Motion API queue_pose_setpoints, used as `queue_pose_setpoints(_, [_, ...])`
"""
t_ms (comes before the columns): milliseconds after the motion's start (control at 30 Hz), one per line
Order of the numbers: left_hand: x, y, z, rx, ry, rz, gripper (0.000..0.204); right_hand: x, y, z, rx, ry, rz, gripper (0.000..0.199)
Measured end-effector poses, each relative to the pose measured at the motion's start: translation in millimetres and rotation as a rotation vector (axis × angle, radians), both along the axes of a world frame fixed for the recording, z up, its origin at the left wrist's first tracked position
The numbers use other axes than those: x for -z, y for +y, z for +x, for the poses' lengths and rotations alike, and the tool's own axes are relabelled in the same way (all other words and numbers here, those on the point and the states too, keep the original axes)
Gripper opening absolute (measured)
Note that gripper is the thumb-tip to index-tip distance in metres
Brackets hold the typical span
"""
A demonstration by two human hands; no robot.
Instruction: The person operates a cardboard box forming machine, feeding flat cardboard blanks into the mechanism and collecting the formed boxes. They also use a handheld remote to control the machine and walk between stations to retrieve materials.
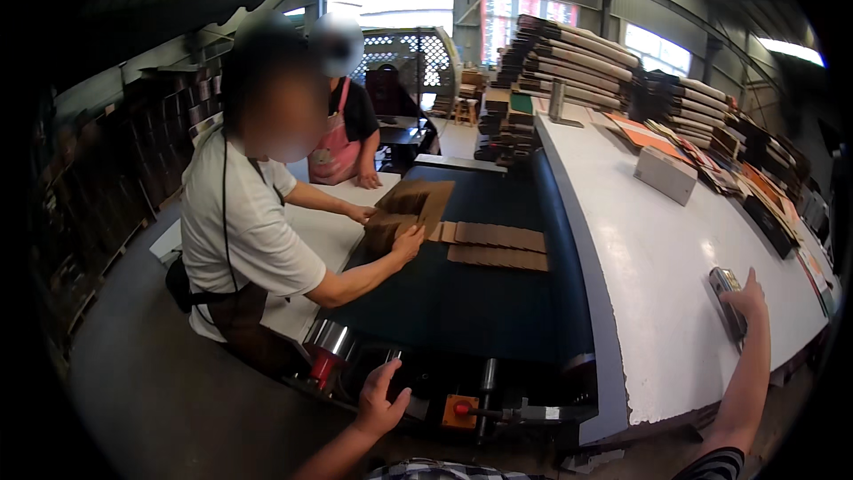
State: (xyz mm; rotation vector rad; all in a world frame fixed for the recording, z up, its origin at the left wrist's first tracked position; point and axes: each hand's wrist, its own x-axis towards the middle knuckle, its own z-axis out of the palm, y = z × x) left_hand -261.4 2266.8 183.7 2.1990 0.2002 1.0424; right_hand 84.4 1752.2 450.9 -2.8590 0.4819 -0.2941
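Note:
My left hand (pixel 383 402) is raised over the near end of a conveyor, empty, its fingers apart. On the white table at the right, my right hand (pixel 749 299) is at a small oblong grey device (pixel 726 281) with a silvery top. The thumb lies across it and the index finger points away; its exact kind is unclear. Across the dark green belt (pixel 400 289), a co-worker in a white shirt (pixel 253 213) holds a bundle of brown cardboard pieces (pixel 409 209) in both hands. Overlapping brown cardboard pieces (pixel 498 245) lie in two rows on the belt.
A white box (pixel 665 175), orange sheets (pixel 635 131) and a black box (pixel 769 225) sit on the white table (pixel 640 302). Tall stacks of boards (pixel 577 62) rise beyond it. Another person in a pink apron (pixel 333 147) stands farther back. A red button (pixel 461 409) is at the conveyor's near end.

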Motion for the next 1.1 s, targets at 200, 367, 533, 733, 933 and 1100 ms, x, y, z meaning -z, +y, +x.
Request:
queue_pose_setpoints(200, [0.4,-12.9,-19.7,-0.061,0.030,-0.100,0.053,32.2,-17.8,14.6,-0.162,-0.143,0.093,0.087])
queue_pose_setpoints(367, [-5.5,-14.7,11.7,0.089,-0.055,-0.317,0.054,25.3,61.9,-23.1,-0.462,-0.319,0.143,0.081])
queue_pose_setpoints(533, [-76.8,-41.0,52.8,0.558,-0.070,-0.688,0.054,6.6,184.2,-81.3,-0.992,-0.418,0.098,0.083])
queue_pose_setpoints(733, [-135.1,-95.4,99.4,0.976,-0.141,-1.042,0.062,12.6,247.0,-137.3,-1.301,-0.475,-0.046,0.082])
queue_pose_setpoints(933, [-145.7,-104.6,123.6,0.987,-0.228,-1.281,0.049,33.6,267.6,-145.8,-1.392,-0.589,-0.058,0.088])
queue_pose_setpoints(1100, [-149.1,-98.8,128.7,0.930,-0.272,-1.382,0.044,19.1,261.9,-137.3,-1.468,-0.193,0.252,0.087])
